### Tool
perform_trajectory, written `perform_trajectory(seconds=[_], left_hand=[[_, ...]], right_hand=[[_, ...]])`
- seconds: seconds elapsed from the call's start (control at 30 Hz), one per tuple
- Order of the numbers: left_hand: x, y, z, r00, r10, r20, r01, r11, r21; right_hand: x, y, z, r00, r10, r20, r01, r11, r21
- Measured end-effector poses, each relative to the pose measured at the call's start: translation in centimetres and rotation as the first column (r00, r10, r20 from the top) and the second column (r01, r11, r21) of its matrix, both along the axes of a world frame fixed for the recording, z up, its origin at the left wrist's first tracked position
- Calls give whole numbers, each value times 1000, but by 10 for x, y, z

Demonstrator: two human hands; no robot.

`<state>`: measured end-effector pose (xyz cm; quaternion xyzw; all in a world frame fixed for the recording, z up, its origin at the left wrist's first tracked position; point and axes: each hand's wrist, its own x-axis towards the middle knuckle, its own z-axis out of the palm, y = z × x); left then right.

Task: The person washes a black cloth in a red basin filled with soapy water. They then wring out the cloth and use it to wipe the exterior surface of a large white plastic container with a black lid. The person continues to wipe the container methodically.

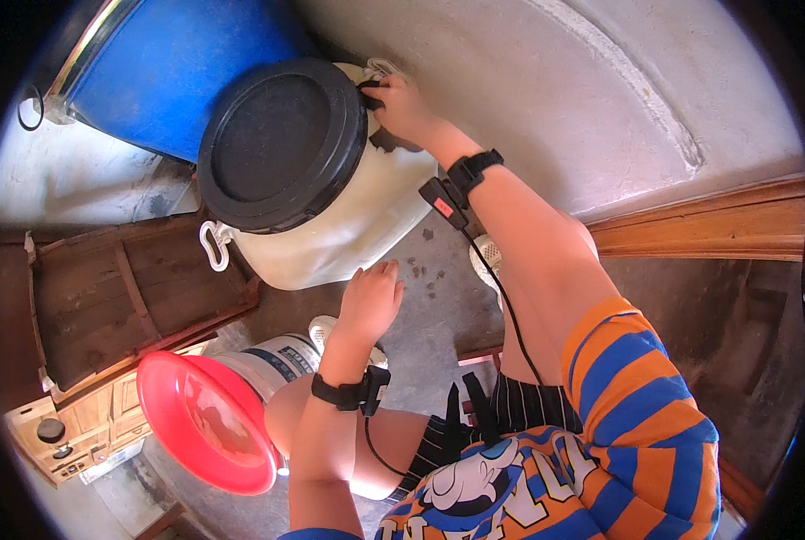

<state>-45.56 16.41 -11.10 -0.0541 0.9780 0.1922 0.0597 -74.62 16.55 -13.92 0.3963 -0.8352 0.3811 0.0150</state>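
A large white plastic barrel [321, 250] stands before me with a round black screw lid [277, 145] on it. My right hand [399, 104] is at the barrel's far right side, its fingers pinching a small black object [372, 94] beside the lid, close to a bundled white cord or handle [382, 69]. What the black object is, I cannot tell. Below the barrel's near side my left hand [372, 300] hangs in the air, holding nothing, its fingers loosely together. A white handle loop [214, 246] sticks out at the barrel's left.
A blue drum [179, 67] stands behind the barrel, against the wall [578, 101]. At the lower left, a red basin [206, 422] containing some water rests on a white bucket [274, 364]. A dark wooden frame [132, 290] lies left; a wooden cabinet [105, 412] is beyond it.
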Motion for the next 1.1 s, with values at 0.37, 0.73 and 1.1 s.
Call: perform_trajectory(seconds=[0.37, 0.73, 1.1], left_hand=[[4, -5, 4, 997, 16, 74, -16, 1000, -1], [3, -1, -2, 993, 4, 117, -7, 1000, 21], [1, -14, -16, 984, 39, 174, -37, 999, -20]], right_hand=[[13, 18, 22, 994, 75, 80, -88, 980, 176], [42, 37, 20, 992, 58, 111, -70, 993, 100], [12, -4, 23, 993, -71, 98, 48, 974, 221]])
